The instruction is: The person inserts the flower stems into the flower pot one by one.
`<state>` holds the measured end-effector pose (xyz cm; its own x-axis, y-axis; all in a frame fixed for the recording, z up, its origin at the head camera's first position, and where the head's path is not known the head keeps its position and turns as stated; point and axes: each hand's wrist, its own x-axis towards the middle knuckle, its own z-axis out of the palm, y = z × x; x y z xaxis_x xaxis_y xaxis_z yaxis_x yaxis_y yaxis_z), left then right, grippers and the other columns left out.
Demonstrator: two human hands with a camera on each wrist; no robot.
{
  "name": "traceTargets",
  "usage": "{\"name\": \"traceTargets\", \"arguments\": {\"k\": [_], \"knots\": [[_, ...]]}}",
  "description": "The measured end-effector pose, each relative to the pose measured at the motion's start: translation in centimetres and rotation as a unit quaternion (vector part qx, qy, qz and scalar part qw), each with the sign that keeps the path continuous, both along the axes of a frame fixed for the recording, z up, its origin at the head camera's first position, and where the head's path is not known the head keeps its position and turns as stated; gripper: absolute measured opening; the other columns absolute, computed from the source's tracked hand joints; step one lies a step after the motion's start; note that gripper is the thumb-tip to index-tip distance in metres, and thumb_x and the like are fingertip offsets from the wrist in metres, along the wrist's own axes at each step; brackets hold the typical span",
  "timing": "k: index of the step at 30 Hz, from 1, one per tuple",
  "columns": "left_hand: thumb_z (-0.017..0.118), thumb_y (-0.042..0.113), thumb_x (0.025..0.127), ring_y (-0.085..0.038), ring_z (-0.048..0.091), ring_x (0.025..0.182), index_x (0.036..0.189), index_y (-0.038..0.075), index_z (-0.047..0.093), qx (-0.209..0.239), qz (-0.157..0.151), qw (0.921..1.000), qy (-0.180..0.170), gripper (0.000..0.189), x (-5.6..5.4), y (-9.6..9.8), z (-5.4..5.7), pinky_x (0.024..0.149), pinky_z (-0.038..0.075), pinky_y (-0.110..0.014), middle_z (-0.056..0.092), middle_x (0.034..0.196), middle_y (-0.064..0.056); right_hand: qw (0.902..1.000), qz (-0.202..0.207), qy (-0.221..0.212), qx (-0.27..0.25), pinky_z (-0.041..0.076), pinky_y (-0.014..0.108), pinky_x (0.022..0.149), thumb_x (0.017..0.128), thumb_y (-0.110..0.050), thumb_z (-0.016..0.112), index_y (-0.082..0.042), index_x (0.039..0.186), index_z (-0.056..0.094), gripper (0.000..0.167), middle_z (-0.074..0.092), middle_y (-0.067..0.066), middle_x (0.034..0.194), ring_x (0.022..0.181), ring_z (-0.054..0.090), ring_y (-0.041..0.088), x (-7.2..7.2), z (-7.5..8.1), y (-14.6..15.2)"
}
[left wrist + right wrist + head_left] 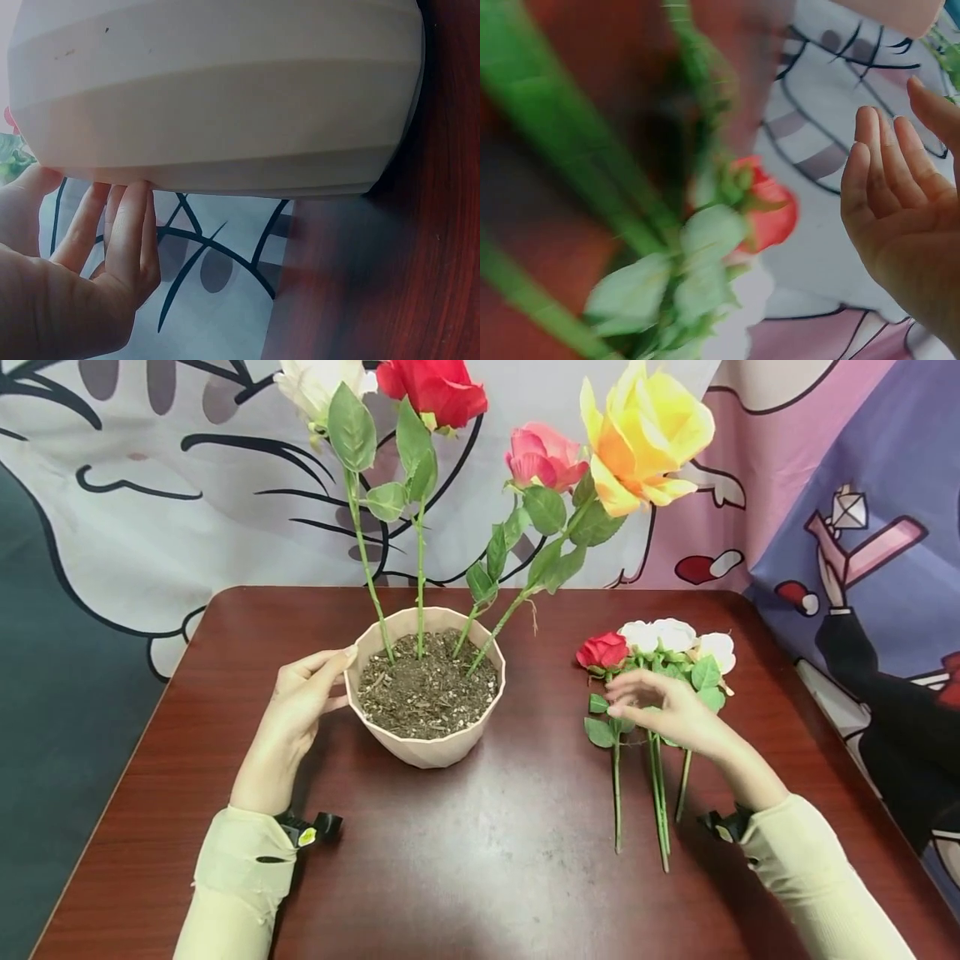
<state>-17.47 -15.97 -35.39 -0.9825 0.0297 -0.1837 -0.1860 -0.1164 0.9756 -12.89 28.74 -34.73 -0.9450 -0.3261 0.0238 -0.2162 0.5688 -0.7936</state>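
Observation:
My left hand (292, 710) holds the left side of a pale beige, faceted flowerpot (427, 753), with the thumb at the rim. In the left wrist view the other fingers touch its outer wall. Dark soil (420, 702) fills the pot. A white rose (322, 389), a red rose (438, 393), a pink rose (546, 456) and a yellow rose (645, 435) stand in it, the last two leaning right. My right hand (671, 710), fingers loosely bent and holding nothing, hovers over loose roses; beneath it lie a red rose (602, 651) and white roses (667, 633).
Everything rests on a reddish-brown wooden table (465, 877). Stems (660, 810) of the loose roses point toward the near edge. Behind the table hangs a cartoon-printed cloth (225, 527), close to the tall flowers.

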Motion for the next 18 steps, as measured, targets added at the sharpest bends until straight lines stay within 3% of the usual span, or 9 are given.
{"name": "traceTargets", "arguments": {"k": [5, 11, 18], "knots": [[0.070, 0.028, 0.085, -0.004, 0.063, 0.074, 0.085, 0.018, 0.072, 0.017, 0.002, 0.9999, 0.002, 0.010, -0.1, 0.1, 0.0, 0.060, 0.056, -0.020, 0.064, 0.086, 0.003, 0.9986, -0.040, -0.030, 0.018, 0.054, 0.019, 0.069, 0.086, -0.014, 0.069, 0.000, 0.113, 0.059, 0.032, 0.067, 0.013, 0.098, 0.084, 0.064, 0.004, 2.0, -1.6, 1.9], [0.069, 0.026, 0.085, -0.005, 0.064, 0.073, 0.084, 0.017, 0.072, 0.029, 0.000, 0.9996, 0.006, 0.009, -0.3, 0.1, -0.1, 0.060, 0.056, -0.021, 0.063, 0.087, 0.002, 0.9921, -0.086, -0.069, 0.060, 0.054, 0.024, 0.060, 0.085, -0.021, 0.070, -0.004, 0.101, 0.064, 0.025, 0.070, 0.010, 0.083, 0.067, 0.066, 0.012, 4.0, -2.8, 2.5], [0.068, 0.024, 0.087, -0.004, 0.063, 0.070, 0.083, 0.018, 0.072, 0.031, 0.004, 0.9994, 0.010, 0.008, -0.2, 0.1, -0.2, 0.058, 0.056, -0.020, 0.062, 0.083, 0.002, 0.9824, -0.096, -0.116, 0.110, 0.052, 0.025, 0.057, 0.083, -0.034, 0.071, -0.006, 0.098, 0.066, 0.032, 0.070, 0.002, 0.073, 0.062, 0.065, 0.013, 5.1, -4.4, 1.5]]}}
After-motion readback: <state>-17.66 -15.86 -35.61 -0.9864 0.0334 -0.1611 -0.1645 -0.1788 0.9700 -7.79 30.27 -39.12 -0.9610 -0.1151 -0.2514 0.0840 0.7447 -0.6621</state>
